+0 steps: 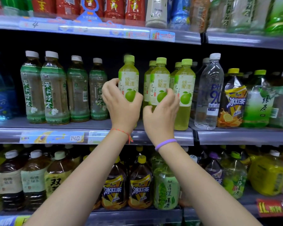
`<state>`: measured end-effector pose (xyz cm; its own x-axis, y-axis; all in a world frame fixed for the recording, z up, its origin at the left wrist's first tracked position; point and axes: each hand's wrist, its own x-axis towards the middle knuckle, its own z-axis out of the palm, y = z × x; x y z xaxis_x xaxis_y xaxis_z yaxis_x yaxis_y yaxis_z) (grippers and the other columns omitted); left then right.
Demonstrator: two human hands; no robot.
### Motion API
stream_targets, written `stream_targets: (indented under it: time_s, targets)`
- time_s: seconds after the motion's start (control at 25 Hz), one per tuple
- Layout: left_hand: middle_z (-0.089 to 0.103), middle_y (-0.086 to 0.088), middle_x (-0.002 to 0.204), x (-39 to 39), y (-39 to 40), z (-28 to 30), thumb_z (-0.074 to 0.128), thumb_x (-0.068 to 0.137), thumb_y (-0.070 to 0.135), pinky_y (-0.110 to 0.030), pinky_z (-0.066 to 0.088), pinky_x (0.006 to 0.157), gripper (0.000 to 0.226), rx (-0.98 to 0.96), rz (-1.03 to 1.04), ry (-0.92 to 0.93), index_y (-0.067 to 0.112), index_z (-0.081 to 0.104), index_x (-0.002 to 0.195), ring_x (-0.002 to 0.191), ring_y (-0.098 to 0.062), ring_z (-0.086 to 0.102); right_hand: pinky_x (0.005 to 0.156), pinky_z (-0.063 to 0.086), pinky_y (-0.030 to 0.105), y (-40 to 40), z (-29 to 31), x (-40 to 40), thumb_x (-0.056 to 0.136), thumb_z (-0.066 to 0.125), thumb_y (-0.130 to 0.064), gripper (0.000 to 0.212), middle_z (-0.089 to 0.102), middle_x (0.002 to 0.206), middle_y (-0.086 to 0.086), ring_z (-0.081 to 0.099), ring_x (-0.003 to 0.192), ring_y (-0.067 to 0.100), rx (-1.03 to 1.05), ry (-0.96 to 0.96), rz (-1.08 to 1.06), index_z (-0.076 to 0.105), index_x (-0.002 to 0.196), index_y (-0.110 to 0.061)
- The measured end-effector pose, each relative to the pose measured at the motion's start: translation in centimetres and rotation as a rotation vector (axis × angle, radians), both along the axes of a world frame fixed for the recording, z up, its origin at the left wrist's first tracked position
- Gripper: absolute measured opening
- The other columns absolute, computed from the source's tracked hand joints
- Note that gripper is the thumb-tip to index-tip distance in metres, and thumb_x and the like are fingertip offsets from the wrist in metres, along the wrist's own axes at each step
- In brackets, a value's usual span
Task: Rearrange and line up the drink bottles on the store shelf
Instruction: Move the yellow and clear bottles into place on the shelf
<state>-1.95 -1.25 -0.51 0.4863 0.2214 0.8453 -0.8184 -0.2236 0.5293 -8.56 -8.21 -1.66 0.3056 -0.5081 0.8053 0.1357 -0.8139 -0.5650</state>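
The drink bottles that we handle now stand on the middle shelf, near its front edge: our left hand curls its fingers and thumb round the left green-capped bottle, and our right hand is curled round the lower part of the middle green-capped bottle, though we cannot tell how firmly it grips. We judge that the main risk is here: both bottles are tall and narrow, so a push at the label height could tip one over the edge, or knock the right green-capped bottle, which stands just beside. A sideways slide could also strike the jasmine tea bottles on the left. The green labels show 统一 and 果漾 with a green fruit; the tea labels read 茉莉清茶. Farther right, a clear water bottle says pH 9.0, and the yellow pack reads 冰红茶. The price tag shows 14.0.
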Motion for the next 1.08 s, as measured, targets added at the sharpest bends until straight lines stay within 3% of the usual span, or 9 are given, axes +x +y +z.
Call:
stream_targets:
  time_s: [0.12, 0.24, 0.44, 0.64, 0.96, 1.08]
  targets:
    - [0.032, -0.015, 0.145, 0.9, -0.7, -0.7, 0.068, 0.076, 0.027, -0.042, 0.028, 0.113, 0.088, 0.127, -0.043, 0.183, 0.008, 0.023, 0.149, 0.134, -0.031, 0.031, 0.103, 0.038, 0.044, -1.2, -0.8, 0.4, 0.087, 0.057, -0.012, 0.084, 0.035, 0.141, 0.015, 0.043, 0.125, 0.032, 0.024, 0.287, -0.016, 0.005, 0.153, -0.008]
    - [0.033, -0.016, 0.145, 1.4, -1.0, -1.5, 0.071, 0.078, 0.022, -0.051, 0.036, 0.109, 0.098, 0.173, -0.097, 0.285, 0.012, 0.009, 0.154, 0.132, -0.033, 0.035, 0.094, 0.047, 0.047, -1.8, -1.2, 0.9, 0.093, 0.060, -0.024, 0.093, 0.039, 0.140, 0.014, 0.051, 0.119, 0.032, 0.017, 0.394, -0.044, -0.010, 0.154, -0.012]
    - [0.043, -0.014, 0.140, 1.3, -0.8, -1.7, 0.067, 0.084, 0.018, -0.044, 0.044, 0.102, 0.091, 0.178, -0.098, 0.279, 0.014, 0.009, 0.154, 0.124, -0.028, 0.044, 0.097, 0.047, 0.042, -2.4, -1.1, 1.2, 0.093, 0.062, -0.030, 0.092, 0.035, 0.146, 0.017, 0.047, 0.128, 0.032, -0.002, 0.417, 0.024, -0.003, 0.154, -0.004]
    - [0.048, -0.009, 0.137, 1.5, -0.8, -1.8, 0.068, 0.084, 0.019, -0.037, 0.046, 0.096, 0.090, 0.173, -0.093, 0.256, 0.016, 0.011, 0.153, 0.120, -0.025, 0.049, 0.092, 0.048, 0.040, -2.3, -1.2, 1.2, 0.093, 0.061, -0.032, 0.089, 0.036, 0.145, 0.016, 0.050, 0.125, 0.032, -0.035, 0.395, 0.052, 0.002, 0.154, -0.003]
    - [0.050, -0.006, 0.137, 2.2, -0.7, -2.4, 0.069, 0.084, 0.020, -0.044, 0.047, 0.100, 0.090, 0.175, -0.111, 0.227, 0.017, 0.012, 0.153, 0.123, -0.023, 0.050, 0.087, 0.053, 0.042, -2.1, -2.2, 1.7, 0.094, 0.059, -0.033, 0.089, 0.041, 0.141, 0.016, 0.055, 0.119, 0.031, -0.076, 0.359, -0.010, 0.000, 0.154, -0.003]
    - [0.045, -0.006, 0.142, 1.9, -0.5, -2.1, 0.068, 0.083, 0.020, -0.043, 0.043, 0.106, 0.092, 0.180, -0.159, 0.251, 0.017, 0.010, 0.154, 0.129, -0.023, 0.045, 0.103, 0.045, 0.043, -1.4, -2.5, 1.4, 0.095, 0.056, -0.025, 0.085, 0.032, 0.150, 0.019, 0.042, 0.134, 0.032, -0.081, 0.311, 0.000, -0.001, 0.154, 0.000]
